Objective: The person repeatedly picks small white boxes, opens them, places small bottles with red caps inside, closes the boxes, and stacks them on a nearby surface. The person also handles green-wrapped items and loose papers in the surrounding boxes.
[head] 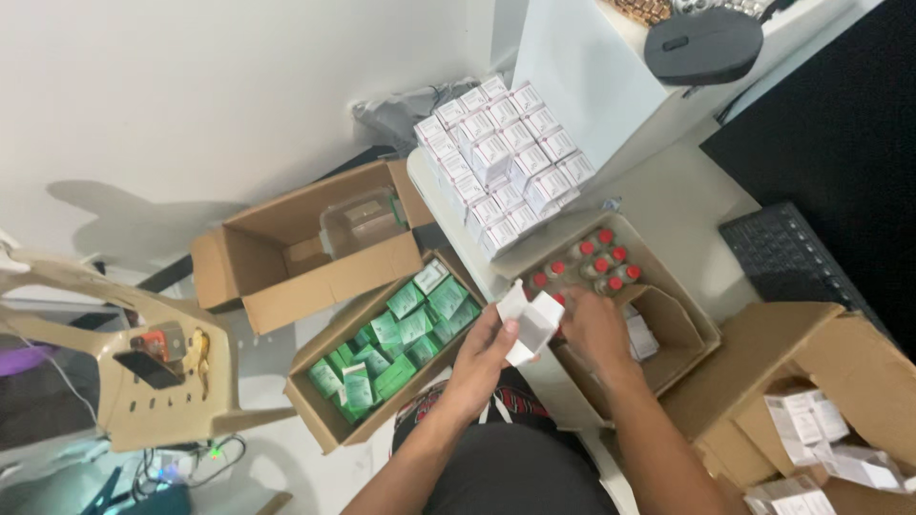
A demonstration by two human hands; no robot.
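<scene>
Your left hand (482,358) is holding a small white carton (530,324), its grip clamped around the lower end, and the carton's top flaps are standing open. You're keeping it tilted, right at the near-left corner of the vial box (668,329), which is sitting on the bench (687,215).

Your right hand (596,329) is reaching into that vial box, fingers curled down toward the bottles. From here you cannot tell whether that grip is closing on a vial or staying apart, since the fingertips are hiding behind the hand. Just beyond your right hand, red-capped vials (601,262) are standing upright in rows at the far end of the vial box.

Farther back from the vial box, a block of white cartons (501,157) is sitting stacked in tidy rows at the bench edge. Left of the vial box, down on the floor, an open box of green packs (396,339) is lying packed full. Beyond that one, another brown box (305,248) is standing open with a clear tub inside.

Right of the vial box, a bigger carton box (811,401) is holding more white packs, lying loose. Behind it a dark keyboard (792,257) is resting on the bench, and a black mouse (701,43) is perching on the white ledge well beyond the vial box.
</scene>
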